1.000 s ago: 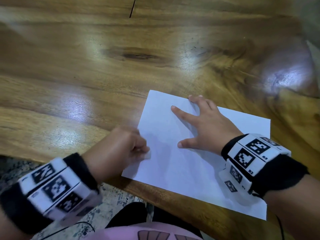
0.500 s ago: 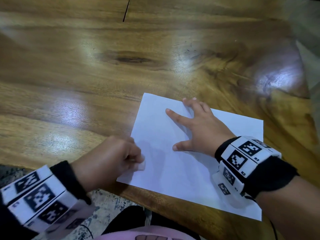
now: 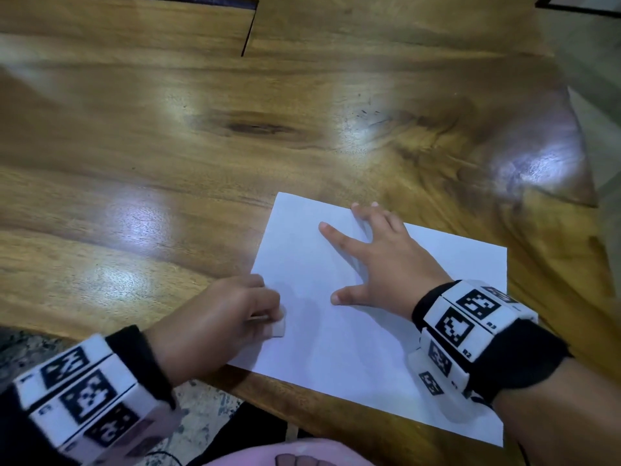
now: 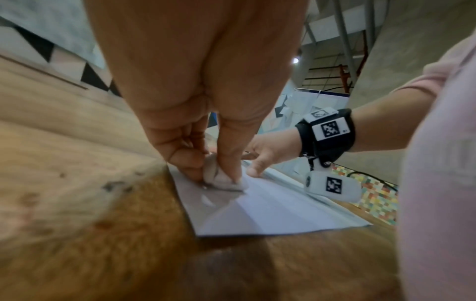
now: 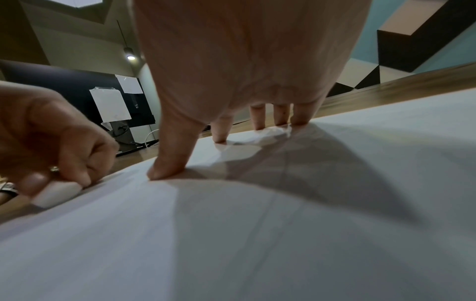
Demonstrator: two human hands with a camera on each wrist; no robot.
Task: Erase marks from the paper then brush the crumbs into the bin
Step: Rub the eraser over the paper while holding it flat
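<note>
A white sheet of paper (image 3: pixel 339 338) lies on the wooden table (image 3: pixel 201 156) near its front edge. My left hand (image 3: pixel 232 317) pinches a small white eraser (image 3: pixel 279 326) and holds it against the paper's left edge; the eraser (image 4: pixel 221 179) shows between thumb and fingers in the left wrist view, and as a white block (image 5: pixel 55 193) in the right wrist view. My right hand (image 3: pixel 379 260) lies flat on the paper (image 5: pixel 257 234) with fingers spread, holding it down. No pencil marks or crumbs are plainly visible.
The table runs wide to the left and back, with a dark knot (image 3: pixel 255 127) in the wood. Its front edge sits just below the paper, with speckled floor (image 3: pixel 20 351) beyond. No bin is in view.
My left hand with the eraser has shifted slightly along the paper's left edge. The right hand stays pressed flat in the same spot on the paper.
</note>
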